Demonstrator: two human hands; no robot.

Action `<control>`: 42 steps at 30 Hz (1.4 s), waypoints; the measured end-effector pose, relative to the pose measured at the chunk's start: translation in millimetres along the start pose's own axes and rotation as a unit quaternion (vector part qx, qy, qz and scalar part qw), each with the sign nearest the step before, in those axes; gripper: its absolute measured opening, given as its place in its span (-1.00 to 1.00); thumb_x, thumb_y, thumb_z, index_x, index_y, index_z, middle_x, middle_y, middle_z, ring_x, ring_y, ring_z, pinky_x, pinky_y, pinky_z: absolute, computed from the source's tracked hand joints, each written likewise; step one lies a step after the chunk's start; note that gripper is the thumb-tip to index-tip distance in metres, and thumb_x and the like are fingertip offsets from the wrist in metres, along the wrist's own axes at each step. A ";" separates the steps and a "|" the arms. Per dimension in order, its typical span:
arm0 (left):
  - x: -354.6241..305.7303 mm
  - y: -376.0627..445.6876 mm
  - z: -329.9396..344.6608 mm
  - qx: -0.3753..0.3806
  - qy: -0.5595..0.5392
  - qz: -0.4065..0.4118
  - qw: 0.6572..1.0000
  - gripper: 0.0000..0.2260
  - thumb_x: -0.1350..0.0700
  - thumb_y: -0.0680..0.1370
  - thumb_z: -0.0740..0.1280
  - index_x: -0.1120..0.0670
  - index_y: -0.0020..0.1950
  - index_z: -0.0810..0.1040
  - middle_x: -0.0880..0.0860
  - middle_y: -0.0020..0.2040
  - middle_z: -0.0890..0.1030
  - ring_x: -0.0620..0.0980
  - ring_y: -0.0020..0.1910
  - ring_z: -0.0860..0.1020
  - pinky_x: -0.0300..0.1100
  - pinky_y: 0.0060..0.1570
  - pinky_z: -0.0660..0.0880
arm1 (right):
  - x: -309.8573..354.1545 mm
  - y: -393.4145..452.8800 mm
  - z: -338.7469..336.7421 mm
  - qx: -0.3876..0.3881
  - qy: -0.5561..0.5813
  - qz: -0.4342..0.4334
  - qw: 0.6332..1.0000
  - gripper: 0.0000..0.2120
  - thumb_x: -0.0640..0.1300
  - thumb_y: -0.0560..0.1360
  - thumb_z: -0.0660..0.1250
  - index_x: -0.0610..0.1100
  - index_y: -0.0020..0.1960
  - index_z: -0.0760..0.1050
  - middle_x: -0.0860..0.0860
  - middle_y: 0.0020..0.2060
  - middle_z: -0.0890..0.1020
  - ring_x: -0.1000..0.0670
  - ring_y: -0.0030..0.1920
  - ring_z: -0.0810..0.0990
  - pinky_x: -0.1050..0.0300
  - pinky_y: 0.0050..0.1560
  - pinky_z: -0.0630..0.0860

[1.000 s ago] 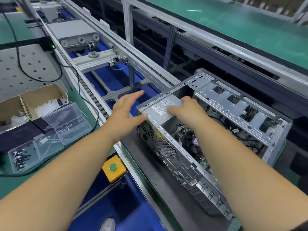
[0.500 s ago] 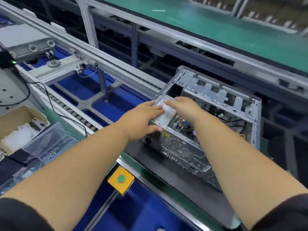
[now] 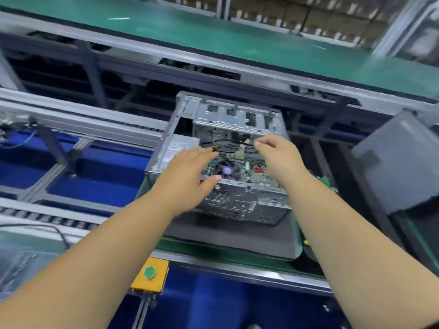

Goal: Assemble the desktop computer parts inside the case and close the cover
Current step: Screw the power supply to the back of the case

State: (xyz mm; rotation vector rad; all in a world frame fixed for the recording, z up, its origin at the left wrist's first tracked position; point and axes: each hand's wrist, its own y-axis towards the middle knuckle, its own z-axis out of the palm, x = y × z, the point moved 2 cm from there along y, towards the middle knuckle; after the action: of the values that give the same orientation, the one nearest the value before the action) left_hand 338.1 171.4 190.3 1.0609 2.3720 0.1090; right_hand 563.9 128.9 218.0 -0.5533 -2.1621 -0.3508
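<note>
An open grey metal computer case (image 3: 237,205) lies on a dark mat (image 3: 228,241) in the middle of the view. Inside I see the motherboard with a round fan (image 3: 228,170), black cables (image 3: 225,146) and a power supply with a white label (image 3: 180,144) at the left end. My left hand (image 3: 187,176) hovers over the case's near left part, fingers straight, thumb by the rear wall. My right hand (image 3: 278,155) is over the right side of the opening, fingers loosely bent near the cables. Neither hand holds anything that I can see.
A dark grey panel (image 3: 399,162) leans at the right of the case. A yellow box with a green button (image 3: 149,273) sits on the near rail. Aluminium conveyor rails (image 3: 83,122) run at the left, and a green belt (image 3: 237,39) passes behind.
The view has swung right and the case now looks square-on. Both hands have come off the power supply and moved right, above the motherboard and cables.
</note>
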 end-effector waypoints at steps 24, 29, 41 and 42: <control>-164.3 68.4 125.8 0.041 -0.055 0.005 0.998 -0.61 -0.01 0.56 0.35 -0.09 0.40 0.47 -0.10 0.40 0.43 -0.07 0.42 0.30 -0.11 0.44 0.20 | -225.9 -5.5 -85.7 0.133 -0.140 0.186 0.963 -0.72 -0.09 0.44 0.48 -0.08 -0.30 0.40 0.00 -0.39 0.53 0.01 -0.42 0.46 0.19 -0.37 0.37; -177.4 68.6 132.7 0.030 -0.027 -0.004 0.999 -0.63 0.00 0.56 0.34 -0.09 0.37 0.50 -0.11 0.40 0.44 -0.06 0.42 0.31 -0.05 0.46 0.16 | -236.3 -7.1 -70.6 0.203 -0.204 0.199 0.937 -0.58 0.09 0.34 0.57 -0.11 -0.11 0.40 -0.03 -0.24 0.55 -0.07 -0.22 0.55 0.12 -0.25 0.43; -228.1 76.6 142.3 -0.050 0.000 0.081 0.995 -0.89 0.22 0.48 0.40 0.12 -0.05 0.52 0.01 0.02 0.55 0.10 0.05 0.48 0.01 0.10 0.36 | -243.7 4.6 -99.3 0.184 -0.145 0.167 0.958 -0.86 -0.16 0.40 0.31 -0.12 -0.31 0.41 -0.10 -0.41 0.58 -0.14 -0.37 0.62 0.04 -0.24 0.59; -232.8 79.1 145.9 -0.047 -0.010 0.091 0.995 -0.90 0.26 0.48 0.39 0.15 -0.10 0.48 0.05 -0.02 0.54 0.12 -0.02 0.47 0.00 0.04 0.37 | -244.9 5.3 -106.9 0.177 -0.135 0.168 0.960 -0.86 -0.16 0.42 0.28 -0.12 -0.31 0.41 -0.11 -0.42 0.59 -0.17 -0.36 0.66 0.04 -0.25 0.60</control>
State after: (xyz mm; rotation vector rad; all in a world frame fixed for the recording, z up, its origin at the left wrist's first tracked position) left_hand 591.8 39.7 189.9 1.2238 2.2260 0.2708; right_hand 770.5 22.7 85.7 -0.7772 -2.2634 0.3102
